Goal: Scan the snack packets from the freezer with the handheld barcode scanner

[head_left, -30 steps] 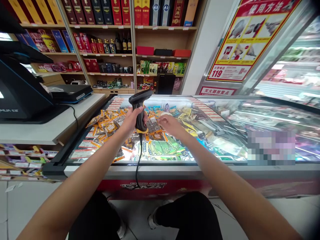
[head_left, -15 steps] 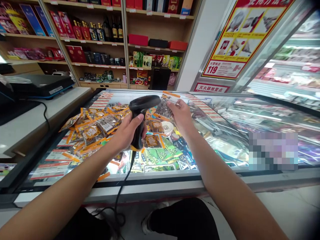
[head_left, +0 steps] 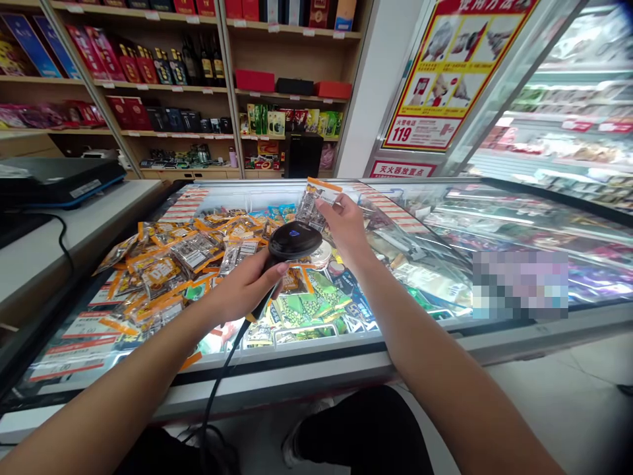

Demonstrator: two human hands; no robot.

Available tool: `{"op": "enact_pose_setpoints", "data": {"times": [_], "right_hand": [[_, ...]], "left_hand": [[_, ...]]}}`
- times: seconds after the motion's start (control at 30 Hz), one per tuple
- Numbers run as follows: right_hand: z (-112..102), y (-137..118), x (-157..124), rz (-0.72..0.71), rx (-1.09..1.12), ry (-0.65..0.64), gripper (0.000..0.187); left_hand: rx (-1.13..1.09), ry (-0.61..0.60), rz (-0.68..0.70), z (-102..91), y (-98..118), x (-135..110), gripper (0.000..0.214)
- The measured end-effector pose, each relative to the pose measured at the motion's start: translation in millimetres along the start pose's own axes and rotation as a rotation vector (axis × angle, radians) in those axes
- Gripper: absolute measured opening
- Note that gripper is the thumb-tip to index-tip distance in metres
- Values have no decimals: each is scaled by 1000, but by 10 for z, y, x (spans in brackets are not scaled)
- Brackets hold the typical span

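My left hand (head_left: 250,285) is wrapped round the handle of a black corded barcode scanner (head_left: 295,240), whose head tilts toward the right. My right hand (head_left: 345,224) pinches a clear snack packet (head_left: 310,204) with an orange edge by its right side. The packet is raised above the glass, just beyond the scanner head. A pile of similar orange-edged packets (head_left: 163,270) lies on the freezer's glass top to the left of my left hand. One more such packet (head_left: 297,280) rests just behind the scanner handle.
The glass-topped chest freezer (head_left: 297,366) stretches across in front of me, with green packages (head_left: 311,303) under the glass. A counter (head_left: 30,254) with a black scale (head_left: 64,181) is at left. The scanner's cord (head_left: 217,389) hangs over the front edge. Shelves (head_left: 291,49) stand behind.
The scanner has dipped and its head has tilted over, showing its top. The packet in my right hand is now held more upright. The view has shifted slightly to the right.
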State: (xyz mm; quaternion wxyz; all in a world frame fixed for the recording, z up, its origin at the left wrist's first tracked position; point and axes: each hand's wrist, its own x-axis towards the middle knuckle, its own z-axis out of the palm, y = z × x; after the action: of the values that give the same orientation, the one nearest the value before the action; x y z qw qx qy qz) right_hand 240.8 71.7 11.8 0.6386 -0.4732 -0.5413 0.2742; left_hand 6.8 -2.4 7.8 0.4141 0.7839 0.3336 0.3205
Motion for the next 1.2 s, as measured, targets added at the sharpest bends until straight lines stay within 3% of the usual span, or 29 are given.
{"op": "enact_pose_setpoints", "data": {"times": [0.17,0.3,0.4,0.47,0.57,0.63,0.7,0.8,0.9,1.03,1.1,1.2], "right_hand": [[-113,108,146,28,-86,3,37],[-350,281,311,154,-558,-2,37],[-413,343,309,151,-942,25,60],[-346,329,237,11,-1021,31,71],[-145,273,53,-146,-851,-198,57],[-10,256,-89,-80,-768,-399,59],[83,267,-204,-3,-786,-474,71],[125,298,-257,51,-787,-445,72],[95,291,-151,199,-625,-384,66],[50,238,60,373,-8,-244,37],[40,212,118,395,351,-234,32],[40,179,123,362,594,-235,31]], "left_hand": [[-117,26,-35,-26,4,20,48],[-317,159,-47,-119,-25,95,55],[-411,273,-31,-195,-56,153,59],[-456,322,-42,-224,-71,179,61],[-466,352,-76,-234,-87,199,62],[-446,351,-91,-226,-98,203,63],[-442,351,-96,-213,-111,205,63],[-456,340,-104,-192,-131,205,60],[-448,328,-105,-170,-156,208,61],[-432,278,-86,-139,-168,192,62],[-420,210,-86,-114,-144,166,64],[-360,77,-82,-58,-77,110,68]]}}
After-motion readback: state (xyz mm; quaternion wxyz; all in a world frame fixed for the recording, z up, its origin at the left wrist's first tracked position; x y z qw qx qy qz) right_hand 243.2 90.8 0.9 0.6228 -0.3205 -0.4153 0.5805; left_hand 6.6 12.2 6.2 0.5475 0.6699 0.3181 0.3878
